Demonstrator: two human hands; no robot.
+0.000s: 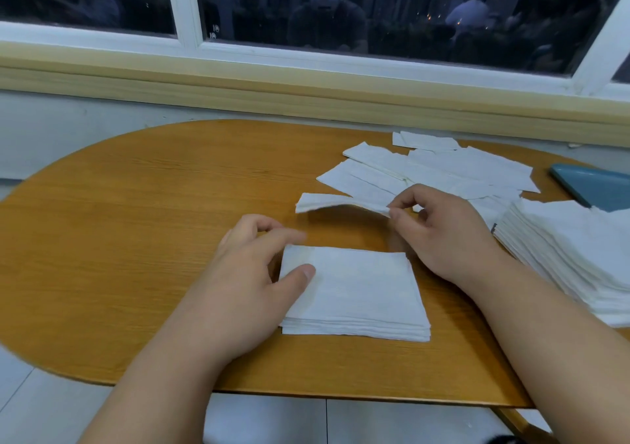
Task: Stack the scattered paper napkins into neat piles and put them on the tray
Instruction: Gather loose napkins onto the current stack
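one limp white napkin (341, 202) hangs pinched in right hand (439, 229), left hand (252, 273) rests thumb on squared pile (358, 293).

Dim, cool light from overhead lies on the oval orange-brown wooden surface (136, 239), with a soft shadow beneath the right hand (443, 235). Fingertips (293, 235) of the left hand (245, 273) are motion-blurred. The dark window glass (341, 7) shows faint reflections; the pale wooden sill (306, 92) bows.
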